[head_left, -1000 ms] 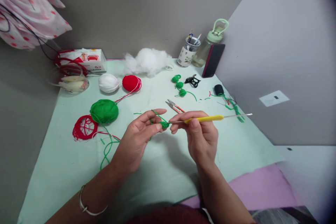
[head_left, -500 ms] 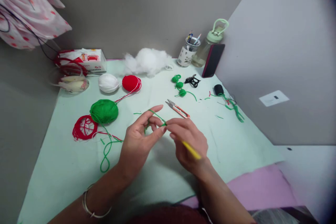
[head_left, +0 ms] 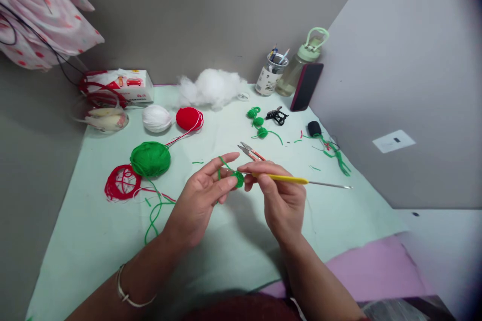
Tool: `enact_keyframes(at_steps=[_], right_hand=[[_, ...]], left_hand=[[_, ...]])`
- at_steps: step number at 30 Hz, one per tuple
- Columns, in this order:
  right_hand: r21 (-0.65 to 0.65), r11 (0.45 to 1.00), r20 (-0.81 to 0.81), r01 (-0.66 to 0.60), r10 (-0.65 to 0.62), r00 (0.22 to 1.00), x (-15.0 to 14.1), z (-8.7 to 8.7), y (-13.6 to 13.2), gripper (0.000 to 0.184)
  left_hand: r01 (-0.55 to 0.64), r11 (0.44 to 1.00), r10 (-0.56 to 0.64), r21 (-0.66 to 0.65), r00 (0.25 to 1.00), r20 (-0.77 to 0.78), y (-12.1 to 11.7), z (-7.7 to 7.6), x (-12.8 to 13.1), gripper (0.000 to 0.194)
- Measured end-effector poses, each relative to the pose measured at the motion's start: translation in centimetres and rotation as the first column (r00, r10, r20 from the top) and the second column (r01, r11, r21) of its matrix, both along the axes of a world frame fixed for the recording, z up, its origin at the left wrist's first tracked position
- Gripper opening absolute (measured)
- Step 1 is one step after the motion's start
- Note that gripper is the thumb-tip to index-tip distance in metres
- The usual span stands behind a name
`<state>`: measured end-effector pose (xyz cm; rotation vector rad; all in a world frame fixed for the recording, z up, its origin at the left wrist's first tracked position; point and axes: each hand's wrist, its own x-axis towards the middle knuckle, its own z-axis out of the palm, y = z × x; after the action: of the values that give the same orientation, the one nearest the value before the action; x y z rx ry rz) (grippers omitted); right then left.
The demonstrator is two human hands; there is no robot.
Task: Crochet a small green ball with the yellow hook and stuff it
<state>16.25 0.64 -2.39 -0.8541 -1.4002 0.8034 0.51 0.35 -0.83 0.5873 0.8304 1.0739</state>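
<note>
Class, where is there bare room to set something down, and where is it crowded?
Bare tablecloth shows between the right hand, green thread ends and pink cloth, and between the red yarn ball, white stuffing and orange snips. The back right is crowded with jar, bottle and phone; the left, with yarn.

Plain grey walls (head_left: 181,15) behind a pale green tabletop (head_left: 339,220)

Strong greens and reds stood out on the pale mint cloth-covered surface (head_left: 339,210).
The small round green crocheted yarn piece (head_left: 238,180) matched the plump green yarn ball (head_left: 150,158); the slim metal crochet hook (head_left: 282,178) was yellow-handled with silvery ends. One round yarn ball was solid red (head_left: 188,119), another plain white (head_left: 156,119). The draped pale-pink fabric (head_left: 45,15) bore scattered red and orange dots.
</note>
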Motion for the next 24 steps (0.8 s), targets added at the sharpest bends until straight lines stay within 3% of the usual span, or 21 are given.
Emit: enact_keyframes(at_steps=[3,6,8,10,13,15,18,24], right_hand=[[0.185,0.979,0.230,0.090,-0.132,0.964,-0.2,-0.5,-0.6,0.029],[0.380,0.920,0.376,0.101,-0.254,0.891,0.1,-1.0,-0.8,0.040],[0.315,0.944,0.311,0.095,-0.197,0.930,0.5,-0.9,-0.6,0.036],[0.129,0.986,0.129,0.102,-0.118,0.985,0.8,-0.6,-0.2,0.028],[-0.056,0.997,-0.097,-0.051,0.046,0.994,0.8,-0.2,0.3,0.020],[-0.085,0.991,-0.100,-0.103,0.094,0.991,0.7,-0.1,0.4,0.018],[-0.080,0.994,-0.059,-0.078,0.074,0.996,0.5,-0.1,0.4,0.017],[-0.140,0.977,-0.211,-0.162,0.130,0.969,0.8,-0.5,0.4,0.016]], left_hand=[[-0.041,0.999,0.042,0.016,0.999,-0.033,-0.1,-0.2,0.2,0.044],[0.039,0.996,-0.034,-0.081,0.997,0.070,0.1,-0.3,0.1,0.040],[0.077,0.986,-0.055,-0.147,0.988,0.144,0.3,-0.3,-0.1,0.036],[0.045,0.986,-0.018,-0.160,0.986,0.166,0.6,-0.3,-0.3,0.034],[-0.014,0.997,0.020,-0.075,0.996,0.082,0.6,-0.3,-0.3,0.037],[-0.017,1.000,0.017,-0.024,1.000,0.007,0.5,-0.3,-0.2,0.037],[-0.003,1.000,0.002,-0.015,0.999,-0.035,0.4,-0.4,0.0,0.038],[0.071,0.992,-0.063,-0.100,0.995,0.079,0.3,-0.3,-0.3,0.049]])
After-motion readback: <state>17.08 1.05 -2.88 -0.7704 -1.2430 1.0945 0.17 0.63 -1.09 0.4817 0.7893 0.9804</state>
